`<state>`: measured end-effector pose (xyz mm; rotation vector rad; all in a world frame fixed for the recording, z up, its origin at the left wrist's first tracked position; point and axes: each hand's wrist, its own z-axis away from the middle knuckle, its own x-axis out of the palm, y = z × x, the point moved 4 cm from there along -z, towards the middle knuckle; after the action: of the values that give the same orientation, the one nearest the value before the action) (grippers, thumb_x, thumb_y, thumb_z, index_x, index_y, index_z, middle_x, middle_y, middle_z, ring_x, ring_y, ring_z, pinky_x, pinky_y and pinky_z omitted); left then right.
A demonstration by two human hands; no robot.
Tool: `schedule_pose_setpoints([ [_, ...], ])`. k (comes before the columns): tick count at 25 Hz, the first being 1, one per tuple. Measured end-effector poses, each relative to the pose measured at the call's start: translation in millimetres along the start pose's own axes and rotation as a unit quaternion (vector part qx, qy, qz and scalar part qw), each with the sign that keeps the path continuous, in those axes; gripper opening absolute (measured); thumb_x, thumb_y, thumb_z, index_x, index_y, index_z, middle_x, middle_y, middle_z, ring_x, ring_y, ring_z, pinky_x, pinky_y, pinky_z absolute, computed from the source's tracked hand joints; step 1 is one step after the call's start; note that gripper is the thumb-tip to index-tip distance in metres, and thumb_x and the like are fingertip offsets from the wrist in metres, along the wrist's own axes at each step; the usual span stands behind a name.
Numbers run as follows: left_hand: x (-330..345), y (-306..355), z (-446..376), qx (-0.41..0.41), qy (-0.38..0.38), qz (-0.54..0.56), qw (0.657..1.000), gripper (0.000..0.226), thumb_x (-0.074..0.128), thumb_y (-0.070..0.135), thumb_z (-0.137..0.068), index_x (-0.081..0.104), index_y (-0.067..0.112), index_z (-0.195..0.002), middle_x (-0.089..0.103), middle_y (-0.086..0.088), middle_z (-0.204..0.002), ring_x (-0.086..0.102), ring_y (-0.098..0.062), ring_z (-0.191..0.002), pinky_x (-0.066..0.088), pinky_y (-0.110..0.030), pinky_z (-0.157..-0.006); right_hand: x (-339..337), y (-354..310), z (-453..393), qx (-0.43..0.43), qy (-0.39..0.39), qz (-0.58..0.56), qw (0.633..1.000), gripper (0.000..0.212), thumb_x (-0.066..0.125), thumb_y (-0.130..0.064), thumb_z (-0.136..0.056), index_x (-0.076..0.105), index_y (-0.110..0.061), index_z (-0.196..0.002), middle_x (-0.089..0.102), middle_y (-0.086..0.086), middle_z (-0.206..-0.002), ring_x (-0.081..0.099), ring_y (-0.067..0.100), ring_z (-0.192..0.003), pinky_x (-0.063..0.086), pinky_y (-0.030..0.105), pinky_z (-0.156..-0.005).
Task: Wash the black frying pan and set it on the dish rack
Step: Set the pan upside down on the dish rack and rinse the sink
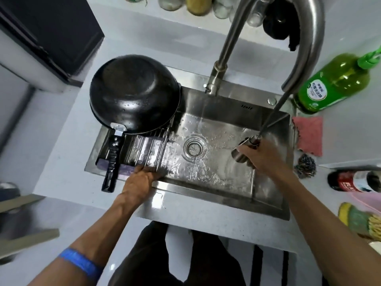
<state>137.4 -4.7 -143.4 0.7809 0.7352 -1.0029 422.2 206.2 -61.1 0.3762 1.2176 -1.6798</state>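
The black frying pan (135, 93) lies upside down on the dish rack (148, 149) over the left end of the steel sink (224, 195), its wet bottom up and its handle pointing toward me. My left hand (140, 180) rests with fingers extended on the near edge of the rack, right of the handle. My right hand (261, 155) grips the pull-out spray head (245, 148) of the faucet (305, 38) over the right part of the basin. The basin floor is wet around the drain (194, 148).
A green dish soap bottle (334, 85) lies on the counter right of the sink, with a pink cloth (308, 135), a steel scourer (305, 166) and a dark bottle (350, 180) below it. Jars line the back ledge. A dark appliance stands at the far left.
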Motion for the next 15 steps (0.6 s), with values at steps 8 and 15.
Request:
schedule_pose_setpoints([
  [8,0.0,1.7,2.8,-0.010,-0.013,0.009,1.000,0.049,0.040,0.016,-0.099,0.040,0.043,-0.140,0.041,-0.001,-0.146,0.024,-0.023,-0.138,0.037,-0.036,-0.108,25.1,-14.3,0.4,-0.019,-0.035,-0.054,0.998,0.021,0.069,-0.036,-0.089,0.074,-0.027,-0.071,0.073,-0.011,-0.061,0.065,0.002,-0.049,0.048,0.019,-0.049],
  [15,-11.4,-3.4,6.1,0.027,-0.002,0.272,0.962,0.054,0.056,0.003,-0.091,0.041,0.010,-0.142,0.026,-0.010,-0.153,0.031,-0.023,-0.138,0.029,-0.022,-0.109,47.7,-29.9,10.8,0.015,0.091,-0.283,0.955,0.015,0.074,-0.020,-0.090,0.067,-0.028,-0.100,0.071,-0.004,-0.093,0.072,0.007,-0.080,0.062,0.044,-0.082],
])
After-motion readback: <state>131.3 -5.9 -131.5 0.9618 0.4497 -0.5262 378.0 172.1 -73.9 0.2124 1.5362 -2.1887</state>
